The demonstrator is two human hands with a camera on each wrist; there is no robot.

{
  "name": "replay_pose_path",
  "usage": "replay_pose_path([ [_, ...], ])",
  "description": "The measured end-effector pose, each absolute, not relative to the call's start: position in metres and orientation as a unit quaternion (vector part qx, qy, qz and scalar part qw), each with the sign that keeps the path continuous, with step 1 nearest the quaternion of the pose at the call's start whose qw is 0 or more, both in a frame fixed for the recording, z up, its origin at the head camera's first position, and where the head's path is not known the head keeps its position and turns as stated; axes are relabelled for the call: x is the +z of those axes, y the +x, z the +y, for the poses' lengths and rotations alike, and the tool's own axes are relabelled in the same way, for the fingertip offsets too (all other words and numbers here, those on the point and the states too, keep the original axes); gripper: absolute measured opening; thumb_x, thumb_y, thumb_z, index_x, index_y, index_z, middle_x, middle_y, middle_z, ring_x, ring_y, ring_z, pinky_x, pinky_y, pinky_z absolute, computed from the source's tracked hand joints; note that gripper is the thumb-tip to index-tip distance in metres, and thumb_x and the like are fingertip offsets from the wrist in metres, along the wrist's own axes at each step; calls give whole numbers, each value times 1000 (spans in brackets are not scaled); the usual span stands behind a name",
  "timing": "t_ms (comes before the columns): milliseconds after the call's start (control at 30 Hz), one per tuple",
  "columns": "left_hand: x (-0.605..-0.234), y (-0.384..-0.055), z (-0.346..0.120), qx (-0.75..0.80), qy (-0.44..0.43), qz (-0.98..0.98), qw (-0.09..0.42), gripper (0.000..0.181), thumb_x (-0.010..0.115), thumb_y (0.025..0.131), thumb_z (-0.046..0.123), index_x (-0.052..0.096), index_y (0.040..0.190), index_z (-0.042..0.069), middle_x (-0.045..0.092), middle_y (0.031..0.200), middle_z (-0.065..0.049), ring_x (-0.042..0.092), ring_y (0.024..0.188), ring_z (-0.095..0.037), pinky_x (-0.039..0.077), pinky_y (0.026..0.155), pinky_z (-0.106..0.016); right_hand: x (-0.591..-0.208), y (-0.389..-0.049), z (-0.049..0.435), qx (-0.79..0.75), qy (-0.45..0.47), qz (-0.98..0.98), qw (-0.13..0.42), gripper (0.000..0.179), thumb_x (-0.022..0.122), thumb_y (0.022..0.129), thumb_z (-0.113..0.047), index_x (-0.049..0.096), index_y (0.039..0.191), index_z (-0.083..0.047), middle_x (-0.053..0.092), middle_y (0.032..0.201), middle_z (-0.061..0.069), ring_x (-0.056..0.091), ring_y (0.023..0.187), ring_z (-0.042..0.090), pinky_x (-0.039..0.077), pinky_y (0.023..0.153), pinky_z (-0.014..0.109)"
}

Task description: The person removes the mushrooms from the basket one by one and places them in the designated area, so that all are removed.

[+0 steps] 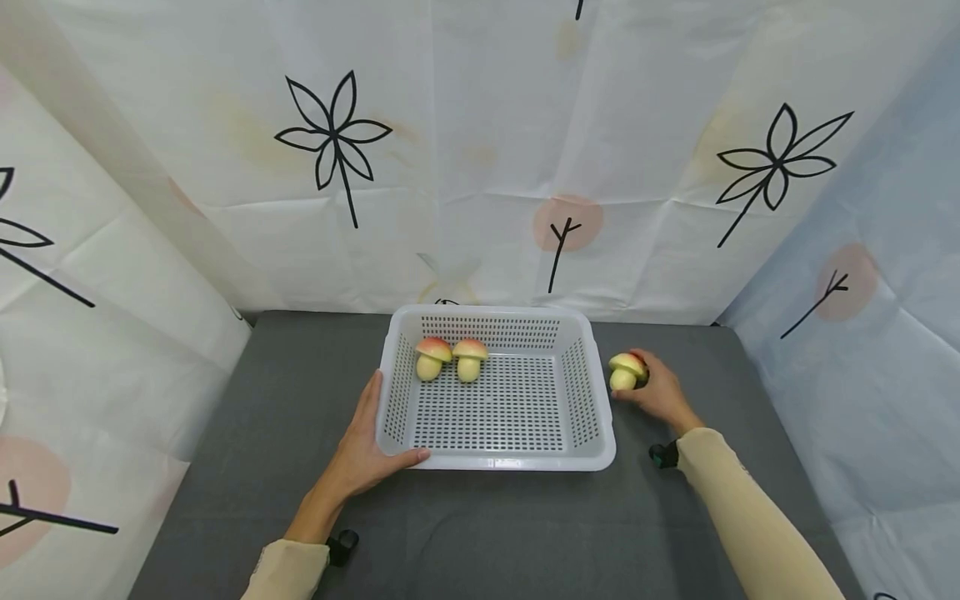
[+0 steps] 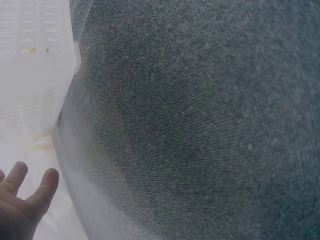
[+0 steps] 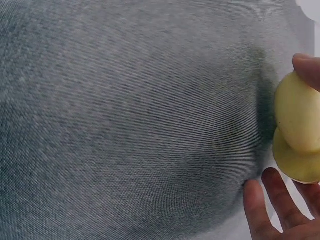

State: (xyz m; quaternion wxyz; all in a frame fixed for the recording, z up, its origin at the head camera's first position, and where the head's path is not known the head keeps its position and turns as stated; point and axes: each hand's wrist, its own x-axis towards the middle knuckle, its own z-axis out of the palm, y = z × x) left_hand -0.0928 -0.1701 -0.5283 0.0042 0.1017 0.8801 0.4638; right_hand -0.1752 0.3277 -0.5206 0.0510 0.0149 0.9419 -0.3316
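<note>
My right hand (image 1: pixel 662 390) holds a toy mushroom (image 1: pixel 622 374) with a red-and-yellow cap and pale yellow stem, just right of the basket. The right wrist view shows the thumb at the stem of the mushroom (image 3: pixel 299 112) and the fingers by its cap. A white plastic basket (image 1: pixel 495 463) with slotted walls stands in the middle of the table. Inside, toward its back left, are two similar mushrooms, one on the left (image 1: pixel 430 368) and one beside it (image 1: pixel 469 370). My left hand (image 1: pixel 362 454) rests at the basket's front left corner, fingers extended along the side, thumb at the front rim.
Dark grey cloth covers the table (image 1: pixel 465 533). White fabric (image 1: pixel 465 167) printed with black plant drawings hangs behind it and along both sides. Dark bands with small devices sit at the left wrist (image 1: pixel 342 547) and right wrist (image 1: pixel 663 454).
</note>
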Motion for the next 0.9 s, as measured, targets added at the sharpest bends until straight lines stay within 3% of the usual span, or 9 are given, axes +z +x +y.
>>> replay_pose_path([
  [433,-528,-93,-170,466,104,879,2,138,93,69,46,-4,164,26,3,169,-14,19,149,-40,27,107,-69,-520,-175,322,-334,24,940,61,93,87,79,-10,32,152,6,39,148,35,39,132,51,29,108,65],
  [900,-530,-93,-170,461,108,881,-4,138,93,68,45,-3,165,21,4,168,-17,19,149,-42,27,107,-69,-522,-175,323,-334,27,940,62,95,86,79,-13,29,152,9,38,145,37,40,130,52,29,108,65],
])
